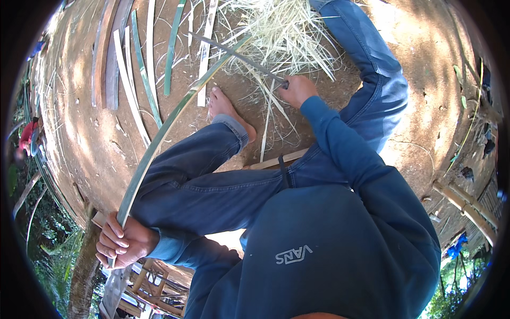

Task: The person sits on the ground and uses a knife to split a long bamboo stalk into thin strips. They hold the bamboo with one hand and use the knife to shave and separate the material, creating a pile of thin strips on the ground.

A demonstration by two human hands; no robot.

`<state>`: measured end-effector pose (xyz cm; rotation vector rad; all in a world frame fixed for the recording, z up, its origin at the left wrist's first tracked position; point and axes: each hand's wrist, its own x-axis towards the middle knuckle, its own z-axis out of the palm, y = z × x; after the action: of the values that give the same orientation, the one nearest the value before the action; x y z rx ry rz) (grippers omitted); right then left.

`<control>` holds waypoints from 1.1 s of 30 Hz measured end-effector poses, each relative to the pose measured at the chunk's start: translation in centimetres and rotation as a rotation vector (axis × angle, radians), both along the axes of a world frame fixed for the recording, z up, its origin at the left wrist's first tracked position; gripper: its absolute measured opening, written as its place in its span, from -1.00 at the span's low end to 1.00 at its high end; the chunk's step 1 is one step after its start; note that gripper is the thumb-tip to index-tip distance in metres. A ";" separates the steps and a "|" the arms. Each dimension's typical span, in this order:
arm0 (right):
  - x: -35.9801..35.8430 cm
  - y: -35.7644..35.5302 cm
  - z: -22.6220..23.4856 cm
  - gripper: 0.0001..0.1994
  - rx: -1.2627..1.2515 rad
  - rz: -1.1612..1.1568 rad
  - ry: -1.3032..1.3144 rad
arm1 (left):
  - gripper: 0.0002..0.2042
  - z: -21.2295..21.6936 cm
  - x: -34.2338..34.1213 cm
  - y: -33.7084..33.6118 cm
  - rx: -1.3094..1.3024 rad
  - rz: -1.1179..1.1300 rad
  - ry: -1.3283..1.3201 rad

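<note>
A long green bamboo strip [169,123] runs from the lower left up to the pile of shavings, bowed along its length. My left hand [126,242] is closed round its near end, beside my left knee. In my right hand [298,91], closed on the handle, is a long thin-bladed knife [241,57]. Its dark blade slants up to the left and crosses the strip near the strip's far end; whether they touch I cannot tell. The handle is mostly hidden in the fist. My bare foot [223,106] rests on the ground below the strip's upper part.
Pale bamboo shavings [287,37] are heaped at the far middle between my legs. Several green and pale strips [139,69] lie on the dirt at the far left, next to dark planks [112,58]. Bamboo poles [467,207] lie at right. Another person [29,137] is at the far left edge.
</note>
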<state>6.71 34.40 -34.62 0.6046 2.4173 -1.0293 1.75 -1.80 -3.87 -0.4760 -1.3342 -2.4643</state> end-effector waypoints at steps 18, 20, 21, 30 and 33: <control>-1.0 1.2 -2.7 -0.69 0.052 -0.084 -0.102 | -0.67 0.1 -0.1 0.2 -0.021 0.073 -0.028; -1.0 1.4 -3.0 -0.68 0.079 -0.078 -0.103 | -0.67 0.0 -0.1 0.0 -0.011 0.051 -0.034; -0.6 1.3 -3.8 -0.68 0.091 -0.100 -0.107 | -0.66 0.2 0.0 -0.2 -0.001 0.044 -0.045; -0.6 2.8 -4.5 -0.68 0.134 -0.195 -0.187 | -0.70 -0.3 -0.1 -0.5 0.070 0.049 -0.086; -0.6 1.7 -4.0 -0.68 0.067 -0.167 -0.178 | -0.76 -0.1 -0.2 -1.7 0.129 0.068 -0.165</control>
<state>6.10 36.10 -38.62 0.8953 2.2824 -0.9190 1.55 -3.46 -3.94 -0.1977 -1.2186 -2.5593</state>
